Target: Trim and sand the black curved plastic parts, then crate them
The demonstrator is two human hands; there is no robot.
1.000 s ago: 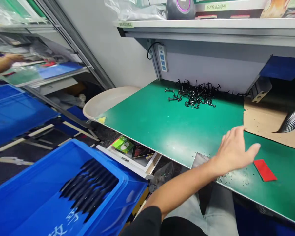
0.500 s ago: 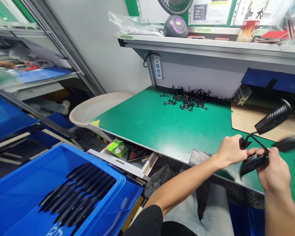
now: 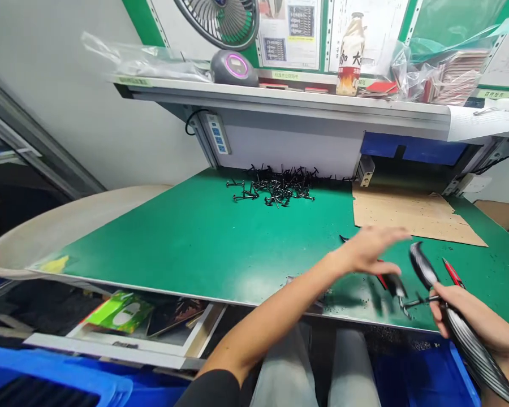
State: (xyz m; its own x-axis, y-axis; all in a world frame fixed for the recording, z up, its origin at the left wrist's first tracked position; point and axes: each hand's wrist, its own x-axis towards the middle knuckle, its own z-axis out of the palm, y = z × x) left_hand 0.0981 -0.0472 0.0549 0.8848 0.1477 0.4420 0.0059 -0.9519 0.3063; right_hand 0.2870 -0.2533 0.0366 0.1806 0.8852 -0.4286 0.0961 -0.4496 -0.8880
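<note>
At the front right edge of the tabletop, my right hand point(image 3: 458, 311) is closed around a ribbed, glossy black plastic handle point(image 3: 470, 353); my left hand point(image 3: 369, 251), blurred, is open just beside it above the green rubber mat point(image 3: 173, 237), with a heap of black metal pins point(image 3: 271, 186) at the far edge.

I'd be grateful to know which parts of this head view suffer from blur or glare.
Head view: the left hand is motion-blurred, the ribbed black piece in the right hand is streaked, and the green mat shows pale glare near its front edge.
</note>
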